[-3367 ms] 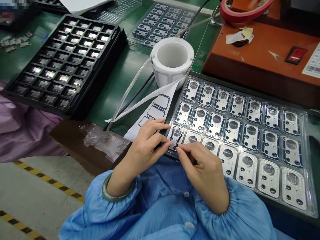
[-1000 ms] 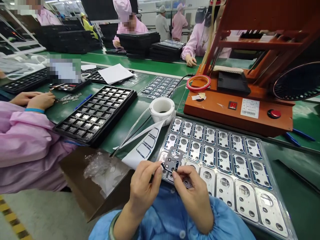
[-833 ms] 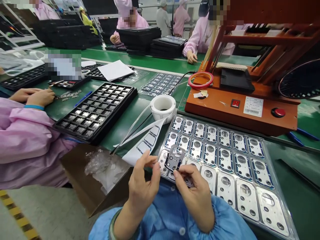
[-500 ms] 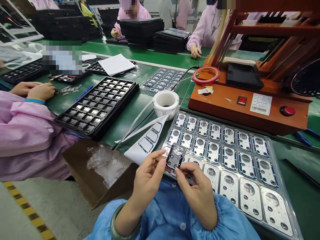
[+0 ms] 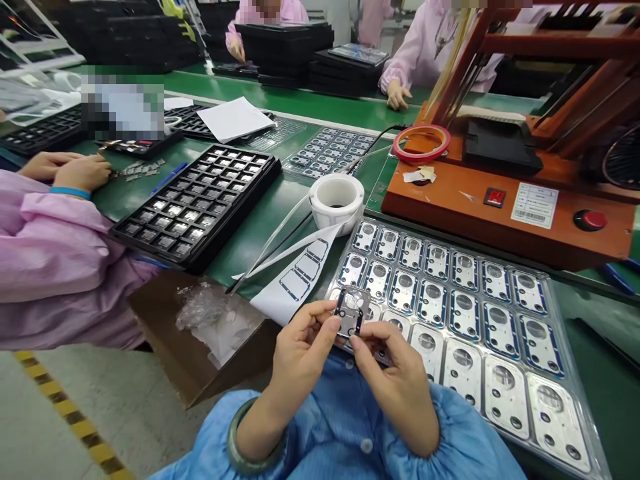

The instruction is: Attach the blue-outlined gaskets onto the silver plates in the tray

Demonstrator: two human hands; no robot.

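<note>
Leftmost, a paper strip [image 5: 273, 298] carries dark outlines. Next, the left hand [image 5: 303, 350] has thumb and forefinger closed on the left edge of a small plate [image 5: 351, 308], held at the near left corner of the clear tray [image 5: 571, 347]. Dark strips [image 5: 341, 301] line its 2 long sides: seemingly a frame being seated, so the next move likely calls for careful alignment and even pressure. The right hand [image 5: 395, 363] pinches its lower right corner; rightward stretch 3 rows of silver plates [image 5: 463, 360].

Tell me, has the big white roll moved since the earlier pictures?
No. The white roll stands beside the tray, near its far left corner, left of the orange machine, as before; only the view shifted.
</note>
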